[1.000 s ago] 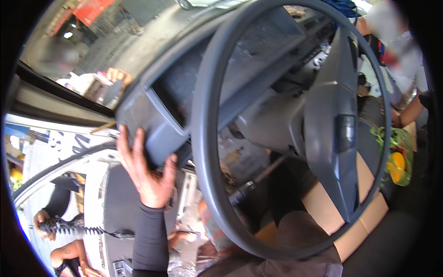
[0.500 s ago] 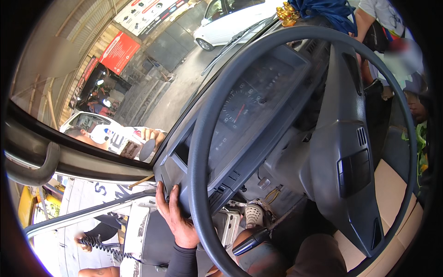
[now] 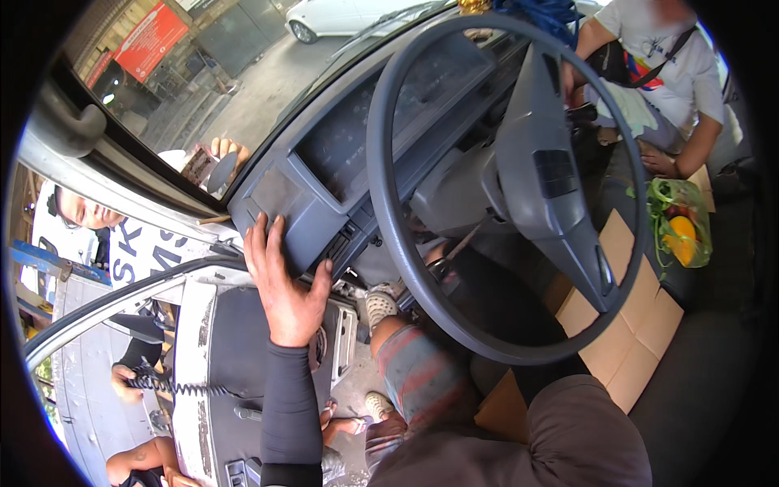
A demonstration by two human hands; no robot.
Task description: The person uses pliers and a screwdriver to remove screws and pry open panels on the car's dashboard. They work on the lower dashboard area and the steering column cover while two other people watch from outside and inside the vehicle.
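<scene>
My left hand (image 3: 284, 284), in a long black sleeve, lies flat with fingers spread on the left end of the grey dashboard (image 3: 324, 195), thumb under its lower edge. The big grey steering wheel (image 3: 560, 203) fills the middle of the view. A dark sleeve that looks like my right arm passes behind the wheel's lower rim toward the steering column (image 3: 454, 203). My right hand (image 3: 434, 264) is mostly hidden there, and its grip does not show. A sandalled foot (image 3: 378, 305) and a leg in striped shorts (image 3: 418, 377) are below the column.
Another person in a white shirt (image 3: 665, 57) sits at the far right near a bag of produce (image 3: 677, 223). Flat cardboard (image 3: 633, 341) covers the floor. The open door (image 3: 219, 357) with a coiled cord is at left. People stand outside.
My left hand keeps its place on the dashboard's end with fingers spread a little wider. The view has swung, so more windscreen, the street and the seated person show now.
</scene>
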